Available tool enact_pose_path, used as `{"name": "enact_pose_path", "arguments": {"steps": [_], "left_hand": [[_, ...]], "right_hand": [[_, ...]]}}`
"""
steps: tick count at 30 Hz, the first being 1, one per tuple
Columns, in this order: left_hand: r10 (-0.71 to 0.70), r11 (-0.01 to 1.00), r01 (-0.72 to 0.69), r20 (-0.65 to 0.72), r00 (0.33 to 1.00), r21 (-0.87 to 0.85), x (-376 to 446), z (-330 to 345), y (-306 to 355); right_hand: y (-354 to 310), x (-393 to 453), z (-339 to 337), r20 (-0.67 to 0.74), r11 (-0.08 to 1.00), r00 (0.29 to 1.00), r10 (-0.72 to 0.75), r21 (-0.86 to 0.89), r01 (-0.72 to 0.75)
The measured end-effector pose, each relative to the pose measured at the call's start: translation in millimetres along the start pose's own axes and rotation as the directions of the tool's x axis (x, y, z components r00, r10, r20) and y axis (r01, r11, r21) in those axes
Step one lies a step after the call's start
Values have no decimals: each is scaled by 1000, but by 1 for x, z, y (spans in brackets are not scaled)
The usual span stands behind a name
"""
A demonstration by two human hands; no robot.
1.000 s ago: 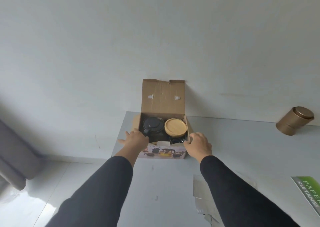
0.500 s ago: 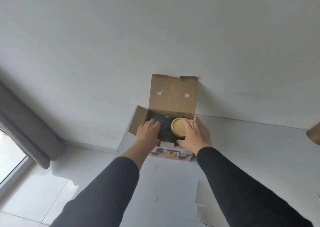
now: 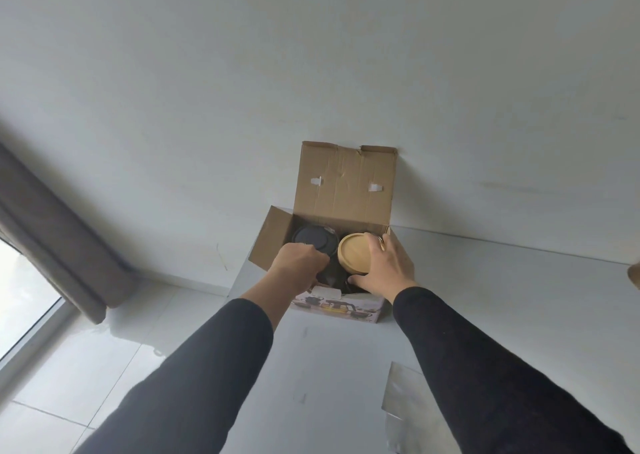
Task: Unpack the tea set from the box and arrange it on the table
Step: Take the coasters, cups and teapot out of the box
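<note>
Box [image 3: 341, 190] – both hands inside

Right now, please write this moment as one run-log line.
box open | left hand at black teapot | right hand on wooden lid

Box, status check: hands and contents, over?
Both hands in the open box. Left hand curled at the dark teapot; right hand spread around the wooden lid. Nothing unpacked yet, nothing blocking.

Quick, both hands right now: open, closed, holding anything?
Left hand: curled closed inside the box, grip hidden.
Right hand: open, spread over the wooden lid.
</note>
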State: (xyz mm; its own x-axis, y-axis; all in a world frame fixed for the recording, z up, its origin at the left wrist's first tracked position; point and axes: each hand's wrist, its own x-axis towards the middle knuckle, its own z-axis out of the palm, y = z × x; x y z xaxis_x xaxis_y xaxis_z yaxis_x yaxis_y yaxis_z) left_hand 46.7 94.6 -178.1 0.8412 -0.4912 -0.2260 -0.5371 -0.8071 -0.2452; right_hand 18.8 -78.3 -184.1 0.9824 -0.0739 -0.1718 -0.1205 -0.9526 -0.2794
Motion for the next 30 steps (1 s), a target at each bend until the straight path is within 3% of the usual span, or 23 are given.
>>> {"name": "enact_pose_path", "arguments": {"steps": [4,8,20,30], "left_hand": [[164,982,-159,-48,985,103,0,0,-1],[206,972,-202,-27,978,122,-2,-2,-1],[100,995,-101,34,994,9,-1,3,3],[118,992,-115,72,990,-43,4,10,5]], "right_hand": [[4,7,-1,33,1000,999,-15,-13,16],[2,13,0,58,1000,998,9,6,-10],[-3,19,10,61,998,996,65,-1,-65],[-4,23,12,42,994,995,93,54,-95]]}}
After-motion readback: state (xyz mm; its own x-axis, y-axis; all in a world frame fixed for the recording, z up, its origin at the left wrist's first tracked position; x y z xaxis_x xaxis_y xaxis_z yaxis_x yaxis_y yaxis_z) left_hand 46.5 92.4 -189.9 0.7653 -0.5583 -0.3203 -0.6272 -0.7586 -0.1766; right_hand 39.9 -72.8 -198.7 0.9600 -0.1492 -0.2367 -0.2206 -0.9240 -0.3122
